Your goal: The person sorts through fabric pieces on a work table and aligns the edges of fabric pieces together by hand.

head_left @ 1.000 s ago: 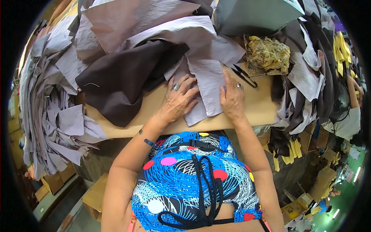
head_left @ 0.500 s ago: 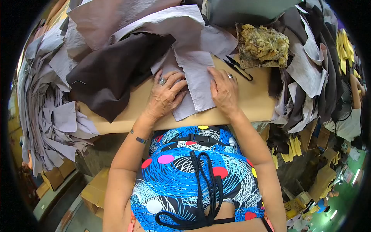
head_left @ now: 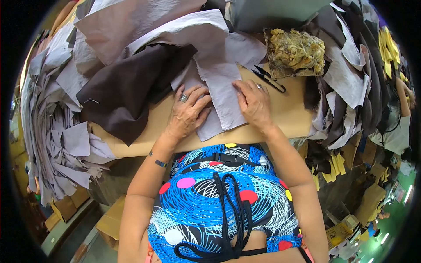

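Note:
My left hand [head_left: 189, 109] lies on the lower grey cloth piece [head_left: 210, 127], fingers bent and a little apart, a ring on one finger. My right hand [head_left: 254, 103] rests at the right edge of the upper grey cloth strip [head_left: 221, 94], fingers curved and slightly apart, touching the cloth. Neither hand grips anything that shows. Left of my left hand spreads a dark brown cloth [head_left: 127, 90] with a pale thread on it. Black thread snips [head_left: 269, 79] lie on the tan table [head_left: 287, 107], just beyond my right hand.
A plastic-wrapped yellowish bundle [head_left: 296, 52] sits at the back right, before a grey box [head_left: 276, 15]. Grey cloth pieces [head_left: 57, 136] hang at the left edge; dark and grey cloths [head_left: 346, 83] pile at the right. A person's arm [head_left: 401, 94] shows beside a fan [head_left: 391, 111].
The whole view has shifted, moving the table and cloths left in the picture. Both hands stay on the grey cloth, with the right fingers now slightly more bent.

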Tool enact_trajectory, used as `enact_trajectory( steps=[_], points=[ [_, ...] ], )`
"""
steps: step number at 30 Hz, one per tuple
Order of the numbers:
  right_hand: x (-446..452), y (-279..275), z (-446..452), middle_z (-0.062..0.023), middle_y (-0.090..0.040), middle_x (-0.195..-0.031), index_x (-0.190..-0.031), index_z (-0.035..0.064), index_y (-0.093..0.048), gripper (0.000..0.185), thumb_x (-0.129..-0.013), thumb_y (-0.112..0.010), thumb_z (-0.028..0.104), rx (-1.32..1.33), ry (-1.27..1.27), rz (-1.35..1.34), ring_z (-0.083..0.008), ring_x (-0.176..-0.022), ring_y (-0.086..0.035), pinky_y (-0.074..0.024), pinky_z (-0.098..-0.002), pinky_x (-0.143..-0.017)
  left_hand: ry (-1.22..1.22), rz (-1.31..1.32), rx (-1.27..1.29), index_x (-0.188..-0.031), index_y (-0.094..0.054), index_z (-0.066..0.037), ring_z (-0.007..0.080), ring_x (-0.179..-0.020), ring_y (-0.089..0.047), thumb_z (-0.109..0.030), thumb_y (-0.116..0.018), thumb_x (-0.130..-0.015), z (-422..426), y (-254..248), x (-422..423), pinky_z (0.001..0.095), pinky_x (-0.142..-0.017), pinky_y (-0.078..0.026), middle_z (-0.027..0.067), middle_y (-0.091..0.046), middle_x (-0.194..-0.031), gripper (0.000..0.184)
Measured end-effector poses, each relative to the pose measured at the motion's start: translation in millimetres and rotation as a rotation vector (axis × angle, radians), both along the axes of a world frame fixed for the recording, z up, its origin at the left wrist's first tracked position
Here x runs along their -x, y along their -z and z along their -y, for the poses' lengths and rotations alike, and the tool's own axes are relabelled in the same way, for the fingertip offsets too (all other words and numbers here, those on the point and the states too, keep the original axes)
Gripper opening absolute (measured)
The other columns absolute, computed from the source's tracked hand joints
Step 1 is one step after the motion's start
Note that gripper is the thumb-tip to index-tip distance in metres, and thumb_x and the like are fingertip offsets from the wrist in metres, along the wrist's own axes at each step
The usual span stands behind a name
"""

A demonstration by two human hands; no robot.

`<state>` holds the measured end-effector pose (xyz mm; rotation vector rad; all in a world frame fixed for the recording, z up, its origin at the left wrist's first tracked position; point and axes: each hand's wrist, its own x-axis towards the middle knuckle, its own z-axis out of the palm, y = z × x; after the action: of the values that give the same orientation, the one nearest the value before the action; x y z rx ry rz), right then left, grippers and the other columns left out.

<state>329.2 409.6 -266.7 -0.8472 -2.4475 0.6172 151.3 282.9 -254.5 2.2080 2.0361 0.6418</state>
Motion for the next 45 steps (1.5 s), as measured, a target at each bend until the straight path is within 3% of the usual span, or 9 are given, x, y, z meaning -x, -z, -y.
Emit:
enact_trajectory(
  steps=[7,13,16,28,35,38,42,45],
  points=[
    [-0.6,-10.4,-27.8,-0.0084,-0.059,-0.110,-0.113,0.0124,-0.056,0.033,-0.080,-0.053,0.011,0.387,-0.181,0.059,-0.0318,-0.101,-0.057,-0.0454,-0.0430,-0.086,0.010,0.008,-0.007,-0.107,-0.057,-0.013,0.0219,-0.116,-0.046,-0.015,-0.068,-0.073,-1.7,0.0,1.6,0.0497,-0.103,-0.028,0.0022,-0.053,-0.116,0.036],
    [3.5,-14.3,-29.6,-0.0142,-0.056,-0.119,-0.119,0.0112,-0.054,0.041,-0.079,-0.054,0.007,0.389,-0.245,0.123,-0.0311,-0.111,-0.052,-0.0422,-0.0405,-0.093,0.009,0.018,0.007,-0.106,-0.057,-0.013,0.0231,-0.116,-0.047,-0.014,-0.068,-0.073,0.7,1.5,5.2,0.0504,-0.102,-0.028,0.0032,-0.053,-0.117,0.036],
    [0.7,-16.5,-39.9,-0.0151,-0.054,-0.122,-0.123,0.0038,-0.049,0.047,-0.077,-0.057,0.004,0.438,-0.359,0.135,-0.0312,-0.116,-0.050,-0.0400,-0.0376,-0.096,0.015,0.002,0.003,-0.107,-0.056,-0.013,0.0243,-0.115,-0.047,-0.013,-0.068,-0.073,-2.2,2.9,4.6,0.0508,-0.102,-0.028,0.0041,-0.053,-0.117,0.037],
    [23.9,-23.3,-55.7,-0.0176,-0.048,-0.131,-0.132,0.0092,-0.044,0.061,-0.071,-0.050,0.001,0.666,-0.511,0.397,-0.0314,-0.123,-0.044,-0.0368,-0.0384,-0.102,0.001,0.011,0.037,-0.109,-0.057,-0.010,0.0280,-0.116,-0.046,-0.010,-0.065,-0.076,1.3,-0.5,5.0,0.0504,-0.103,-0.028,0.0072,-0.053,-0.117,0.034],
    [24.4,6.7,-75.7,-0.0194,-0.050,-0.130,-0.128,0.0067,-0.050,0.061,-0.068,-0.055,0.002,0.861,-0.608,0.308,-0.0271,-0.122,-0.046,-0.0404,-0.0329,-0.097,0.028,0.009,0.053,-0.108,-0.056,-0.008,0.0317,-0.115,-0.046,-0.010,-0.064,-0.078,1.9,13.2,7.5,0.0498,-0.104,-0.027,0.0105,-0.052,-0.118,0.031],
    [12.2,-28.1,-71.8,-0.0204,-0.051,-0.128,-0.129,0.0057,-0.049,0.061,-0.069,-0.056,0.003,0.952,-0.521,0.400,-0.0269,-0.119,-0.049,-0.0420,-0.0332,-0.095,0.040,0.001,0.047,-0.108,-0.056,-0.008,0.0316,-0.115,-0.046,-0.009,-0.064,-0.077,0.9,14.8,7.5,0.0501,-0.103,-0.028,0.0106,-0.051,-0.118,0.032],
    [24.6,-3.0,-70.8,-0.0173,-0.055,-0.120,-0.128,0.0096,-0.051,0.056,-0.072,-0.057,0.004,0.790,-0.572,0.326,-0.0278,-0.114,-0.051,-0.0417,-0.0355,-0.094,0.025,0.002,0.064,-0.109,-0.056,-0.009,0.0311,-0.115,-0.047,-0.009,-0.065,-0.076,1.2,13.6,8.2,0.0501,-0.103,-0.028,0.0104,-0.051,-0.119,0.033],
    [23.0,-14.9,-66.2,-0.0152,-0.055,-0.122,-0.127,0.0079,-0.051,0.053,-0.074,-0.057,0.006,0.539,-0.552,0.420,-0.0288,-0.116,-0.050,-0.0411,-0.0368,-0.095,0.053,-0.002,0.030,-0.108,-0.056,-0.004,0.0336,-0.112,-0.048,-0.004,-0.063,-0.078,-1.7,4.0,1.8,0.0419,-0.096,-0.038,0.0140,-0.052,-0.118,0.031]
  ],
)
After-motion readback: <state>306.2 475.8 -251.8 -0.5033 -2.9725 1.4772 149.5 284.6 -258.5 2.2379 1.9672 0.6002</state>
